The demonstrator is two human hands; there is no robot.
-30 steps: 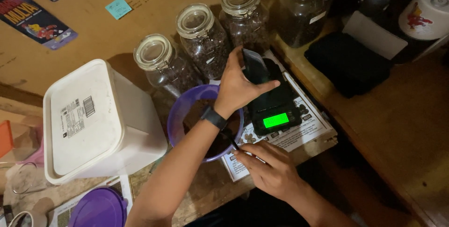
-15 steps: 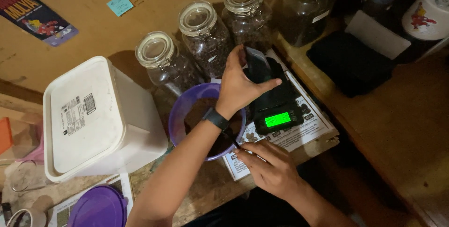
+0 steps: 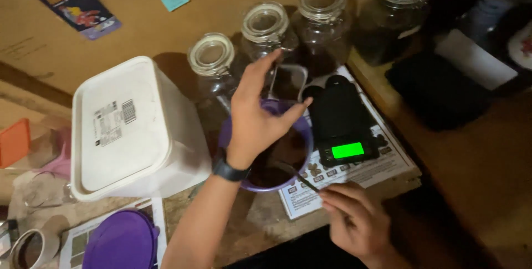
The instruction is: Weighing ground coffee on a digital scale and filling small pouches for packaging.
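1. The left hand (image 3: 256, 119), a dark band at its wrist, is spread above the round purple plastic bowl (image 3: 303, 133). Thumb and fingers are curled wide round a small clear container with a pale rim (image 3: 288, 80), held tilted at the bowl's far edge.
2. The right hand (image 3: 354, 222) is pinched shut on the thin handle of a metal spoon (image 3: 293, 173), whose bowl end reaches into the dark powder (image 3: 280, 155) inside the purple bowl.
3. The bowl stands on the worn wooden table (image 3: 249, 230), touching a printed paper sheet (image 3: 354, 177) and just beside a black digital scale with a lit green display (image 3: 346, 150).
4. Risk: the clear container is gripped loosely and at a slant; a slip could drop it into the powder or scatter grains over the scale and paper.
5. Risk: the spoon handle crosses the bowl rim; a downward press could tip the bowl toward the table edge.
6. Risk: three clear glass jars with pale clamp lids (image 3: 266, 25) stand close behind the left hand, and a backward sweep might knock one over.
7. Hard to see: the container's contents, the spoon's tip, and the bowl's near side under the forearm. The white lidded plastic tub (image 3: 124, 127) hides what stands behind it, and the right of the table lies in deep shadow.
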